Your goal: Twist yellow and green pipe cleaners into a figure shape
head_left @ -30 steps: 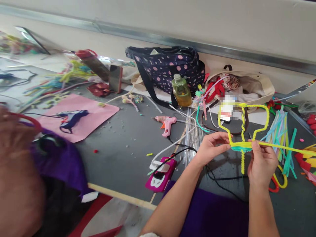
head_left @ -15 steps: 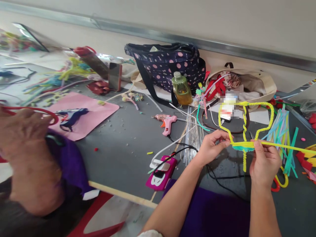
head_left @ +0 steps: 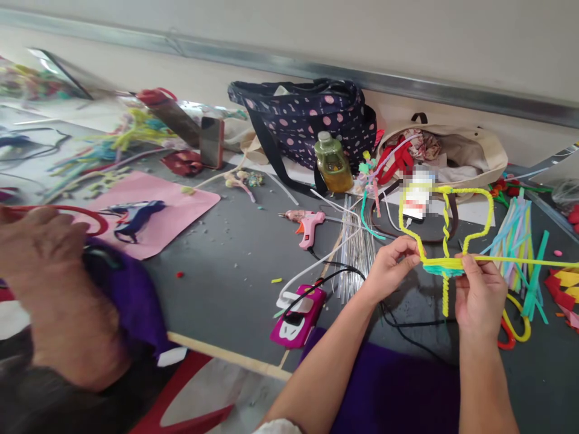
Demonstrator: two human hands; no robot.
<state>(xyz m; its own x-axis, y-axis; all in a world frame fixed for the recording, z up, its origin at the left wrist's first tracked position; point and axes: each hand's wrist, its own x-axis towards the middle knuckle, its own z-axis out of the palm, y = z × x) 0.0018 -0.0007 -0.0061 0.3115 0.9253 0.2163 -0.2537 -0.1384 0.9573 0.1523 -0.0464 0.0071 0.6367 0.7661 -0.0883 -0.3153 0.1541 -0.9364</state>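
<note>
A yellow pipe-cleaner frame (head_left: pixel 446 199), bent into two loops with a twisted stem down the middle, is held up above the grey table (head_left: pixel 226 259). My left hand (head_left: pixel 391 268) pinches its lower left corner. My right hand (head_left: pixel 479 295) pinches the crossing at its base, where a teal piece is wrapped and a long yellow strand (head_left: pixel 529 263) runs off to the right. A short yellow tail hangs below between my hands.
A pink glue gun (head_left: pixel 307 226), a magenta power strip (head_left: pixel 296 316) with cords, a bottle (head_left: pixel 333 163), a dotted bag (head_left: pixel 307 123) and a beige bag (head_left: pixel 456 157) lie ahead. Loose pipe cleaners (head_left: pixel 520 241) lie right. Another person's hand (head_left: pixel 49 283) holds a red wire at left.
My hands and the frame have barely shifted; the long yellow strand now runs more level. The other person's hand at left has dropped lower and stands sharper in view.
</note>
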